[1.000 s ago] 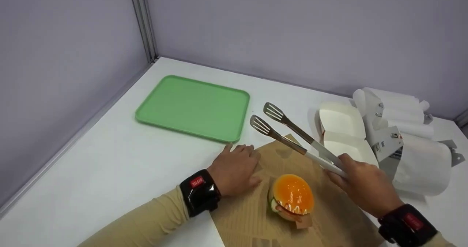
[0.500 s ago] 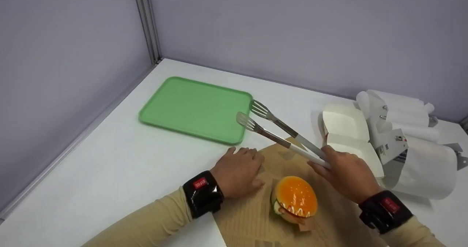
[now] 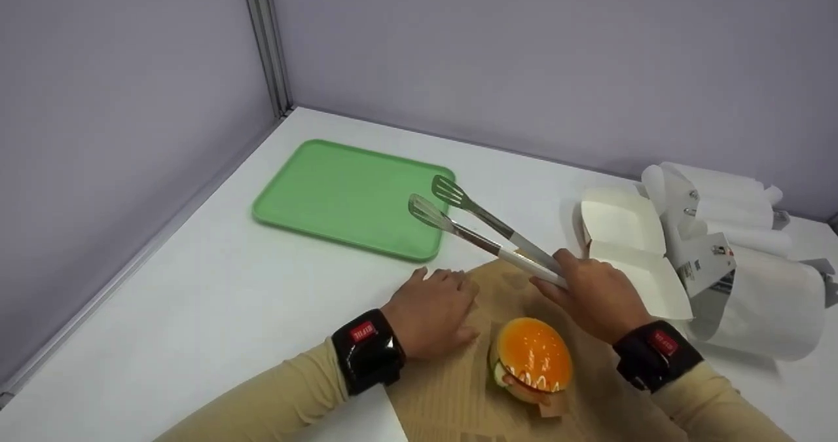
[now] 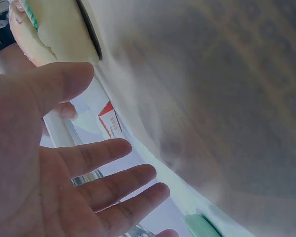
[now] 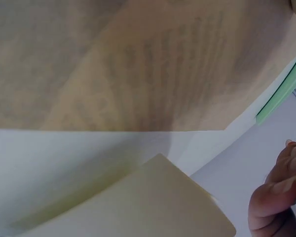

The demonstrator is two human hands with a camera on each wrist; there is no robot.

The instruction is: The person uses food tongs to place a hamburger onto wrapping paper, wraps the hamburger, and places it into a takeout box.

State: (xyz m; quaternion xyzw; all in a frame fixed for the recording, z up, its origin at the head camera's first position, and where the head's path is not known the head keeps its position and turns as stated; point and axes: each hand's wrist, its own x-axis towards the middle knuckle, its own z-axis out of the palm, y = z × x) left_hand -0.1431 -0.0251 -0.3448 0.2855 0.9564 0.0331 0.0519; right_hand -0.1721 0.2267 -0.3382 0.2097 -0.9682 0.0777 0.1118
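Note:
In the head view, a burger (image 3: pixel 533 357) with a glossy orange sesame bun sits on brown printed wrapping paper (image 3: pixel 438 396). My left hand (image 3: pixel 432 314) rests on the paper's left edge, fingers relaxed, left of the burger; in the left wrist view its fingers (image 4: pixel 108 187) are spread and hold nothing. My right hand (image 3: pixel 599 298) grips metal tongs (image 3: pixel 530 267) by their pale handles, above the paper. The slotted tong heads stand apart with nothing between them, appearing over the green tray's (image 3: pixel 340 193) right end. Only some fingers (image 5: pixel 274 200) of the right hand show in its wrist view.
An open white clamshell box (image 3: pixel 622 226) stands right of the paper. Beyond it are white rolls (image 3: pixel 779 304) in holders. Grey walls (image 3: pixel 524 55) bound the white table (image 3: pixel 262 298) behind and at the left.
My right hand has carried the tongs leftward, bringing their heads over the tray's right end. The left hand and burger stay in place on the paper; the view has shifted slightly.

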